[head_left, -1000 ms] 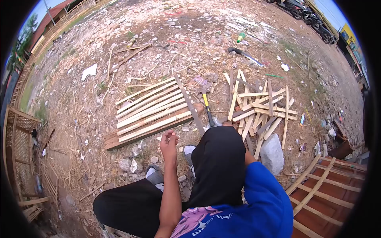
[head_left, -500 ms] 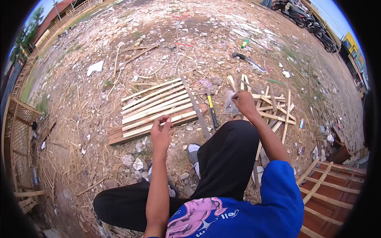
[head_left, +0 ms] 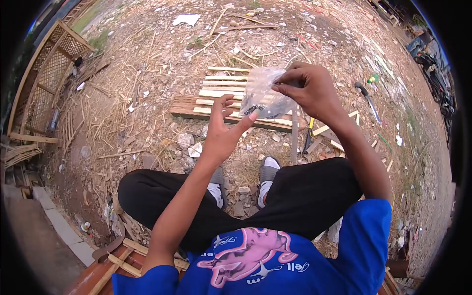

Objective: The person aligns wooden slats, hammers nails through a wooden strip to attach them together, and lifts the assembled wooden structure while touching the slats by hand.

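Observation:
A clear plastic bag [head_left: 268,91] with small dark bits at its bottom hangs in front of me, pinched at its upper right by my right hand [head_left: 312,91]. My left hand [head_left: 226,128] has its fingers apart, the thumb at the bag's lower left edge. Beneath the bag lie pale wooden slats [head_left: 223,92] in a row on a thick brown board [head_left: 184,107]. A grey strip [head_left: 294,137] crosses their right ends. To its right is a hammer [head_left: 309,135] with a yellow and black handle.
More loose slats [head_left: 339,145] lie right of the hammer, partly behind my right arm. A saw [head_left: 368,101] with a dark handle is farther right. A lattice frame [head_left: 46,83] stands at the left, and a slatted reddish panel [head_left: 105,268] is behind me. Motorbikes [head_left: 435,81] stand far right.
The plastic bag has been lifted from beside the loose slats to above the slat row, in my right hand. My left hand has moved to the bag's edge. The view has turned left and downward.

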Demonstrator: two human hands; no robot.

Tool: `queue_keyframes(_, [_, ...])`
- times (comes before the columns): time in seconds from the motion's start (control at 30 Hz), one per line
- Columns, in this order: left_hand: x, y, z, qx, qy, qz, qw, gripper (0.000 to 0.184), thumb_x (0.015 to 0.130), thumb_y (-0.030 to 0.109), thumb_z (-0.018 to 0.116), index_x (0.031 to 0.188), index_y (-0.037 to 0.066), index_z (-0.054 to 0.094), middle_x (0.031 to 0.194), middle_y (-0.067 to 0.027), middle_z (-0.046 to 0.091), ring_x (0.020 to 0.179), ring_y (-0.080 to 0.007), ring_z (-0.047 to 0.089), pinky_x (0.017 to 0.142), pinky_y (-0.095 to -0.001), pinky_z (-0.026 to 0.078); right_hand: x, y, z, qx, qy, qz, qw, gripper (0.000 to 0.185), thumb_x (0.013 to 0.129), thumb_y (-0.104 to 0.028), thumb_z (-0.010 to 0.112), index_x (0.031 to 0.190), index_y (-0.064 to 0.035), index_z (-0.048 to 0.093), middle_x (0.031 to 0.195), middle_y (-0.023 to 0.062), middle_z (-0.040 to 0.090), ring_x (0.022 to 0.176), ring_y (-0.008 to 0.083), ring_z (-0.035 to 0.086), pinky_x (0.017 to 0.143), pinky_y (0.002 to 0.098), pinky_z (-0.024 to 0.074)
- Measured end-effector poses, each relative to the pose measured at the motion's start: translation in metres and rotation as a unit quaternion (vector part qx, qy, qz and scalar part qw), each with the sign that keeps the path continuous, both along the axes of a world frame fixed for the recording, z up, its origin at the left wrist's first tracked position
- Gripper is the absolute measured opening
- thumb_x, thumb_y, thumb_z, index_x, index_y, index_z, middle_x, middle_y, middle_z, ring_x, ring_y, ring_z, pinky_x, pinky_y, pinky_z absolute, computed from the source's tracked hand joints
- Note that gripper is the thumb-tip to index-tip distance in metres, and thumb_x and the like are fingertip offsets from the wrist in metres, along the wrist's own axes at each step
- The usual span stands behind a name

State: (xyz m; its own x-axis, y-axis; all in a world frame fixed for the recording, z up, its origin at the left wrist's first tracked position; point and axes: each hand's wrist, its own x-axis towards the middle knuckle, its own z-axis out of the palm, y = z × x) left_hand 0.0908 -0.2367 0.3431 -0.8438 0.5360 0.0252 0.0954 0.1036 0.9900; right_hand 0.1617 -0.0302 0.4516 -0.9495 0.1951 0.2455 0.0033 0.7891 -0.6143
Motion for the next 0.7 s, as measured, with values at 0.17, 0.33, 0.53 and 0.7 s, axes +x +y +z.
queue_keyframes(0.17, [-0.005, -0.024, -0.038, 0.124, -0.266, -0.023, 0.956, 0.022, 0.1, 0.023, 0.06, 0.114, 0.006, 0.055, 0.113, -0.0075, 0.06, 0.093, -0.0133, 0.065, 0.073, -0.0292, 0.06, -0.014, -0.025, -0.028, -0.05, 0.002, 0.053, 0.997, 0.015, 0.081, -0.011, 0.08, 0.091, 0.0005, 0.076, 0.074, 0.0034, 0.063, 0.063, 0.0082, 0.051, 0.056, 0.0262, 0.0383])
queue_keyframes(0.33, [0.001, -0.014, -0.043, 0.204, -0.346, 0.009, 0.916, 0.015, 0.106, 0.02, 0.047, 0.112, 0.01, 0.057, 0.103, -0.0028, 0.066, 0.09, -0.0117, 0.068, 0.078, -0.0325, 0.06, -0.013, -0.021, -0.047, -0.068, -0.063, 0.046, 0.995, 0.016, 0.081, -0.012, 0.079, 0.093, -0.002, 0.077, 0.076, 0.0062, 0.067, 0.065, 0.012, 0.057, 0.059, 0.028, 0.043])
queue_keyframes(0.53, [0.001, -0.008, -0.052, 0.203, -0.451, 0.029, 0.869, 0.021, 0.105, 0.021, 0.045, 0.12, 0.008, 0.052, 0.11, -0.0061, 0.066, 0.1, -0.016, 0.069, 0.08, -0.0363, 0.06, -0.019, -0.007, -0.09, -0.156, -0.179, 0.013, 0.971, 0.02, 0.079, -0.017, 0.079, 0.094, -0.0047, 0.078, 0.082, 0.0123, 0.073, 0.072, 0.0189, 0.065, 0.069, 0.0319, 0.0506])
queue_keyframes(0.7, [-0.007, -0.009, -0.074, 0.143, -0.46, 0.053, 0.875, 0.025, 0.104, 0.021, 0.044, 0.126, 0.009, 0.047, 0.112, -0.0068, 0.063, 0.092, -0.0163, 0.066, 0.071, -0.033, 0.056, -0.022, 0.002, -0.13, -0.114, -0.243, 0.041, 0.962, 0.022, 0.079, -0.018, 0.078, 0.094, -0.0014, 0.077, 0.085, 0.015, 0.074, 0.078, 0.0223, 0.067, 0.076, 0.037, 0.0518])
